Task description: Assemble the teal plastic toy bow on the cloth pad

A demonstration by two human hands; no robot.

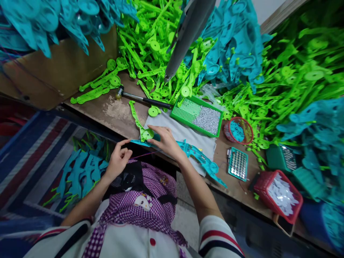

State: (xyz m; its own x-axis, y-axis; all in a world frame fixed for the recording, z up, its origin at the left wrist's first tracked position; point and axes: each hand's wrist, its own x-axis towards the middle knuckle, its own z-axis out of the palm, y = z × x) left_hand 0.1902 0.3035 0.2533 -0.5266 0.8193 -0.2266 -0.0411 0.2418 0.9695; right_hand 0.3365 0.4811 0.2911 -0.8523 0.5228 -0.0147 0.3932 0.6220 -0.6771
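Observation:
A long turquoise plastic part (202, 157) lies along the table's front edge, partly on a grey cloth. My left hand (118, 159) is at its left tip, index finger stretched toward it and the other fingers curled; whether it pinches the tip is unclear. My right hand (168, 141) reaches over the turquoise part. Its thumb and index finger close around the round end of a lime-green plastic arm (146, 134), whose thin end points away from me. The other right fingers are partly hidden. Beyond them lies another small green round piece (153, 111).
A hammer (145, 99) lies behind the cloth (177, 125). A green tray (219, 129) holds small metal pieces. To the right stand a red basket (251, 132), a tray of silver discs (238, 163) and a red bin (294, 211). A grey tool (185, 39) hangs overhead, before heaped green parts.

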